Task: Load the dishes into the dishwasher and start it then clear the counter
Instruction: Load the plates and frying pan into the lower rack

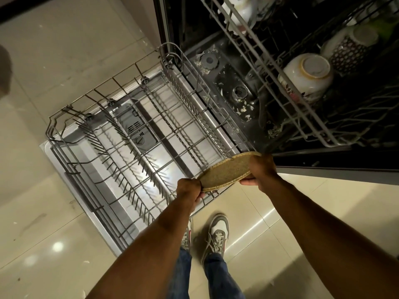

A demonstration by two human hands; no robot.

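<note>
Head camera is looking down on a speckled tan plate (228, 170), which both hands are holding by opposite ends of its rim: the left hand (189, 190) is pinching the near-left edge, the right hand (260, 171) is gripping the far-right edge with fingers curled under. The plate is tilting, and its long axis is running from lower left to upper right, hovering just above the near right corner of the lower rack (138, 147). That rack is sitting pulled out over the open dishwasher door (86, 167), and no dishes are showing among its rows of upright tines, which are lying ahead and to the left of the hands; the left hand is nearer to them. Judging by this, the plate is needing to turn on edge and drop between tines. Beyond, the upper rack (280, 83) is jutting out to the right, carrying an upturned white bowl (306, 74) and a patterned cup (347, 52); food scraps are littering the tub floor (233, 89). Below, the person's shoes (217, 234) are standing on the tiled floor (54, 234).
</note>
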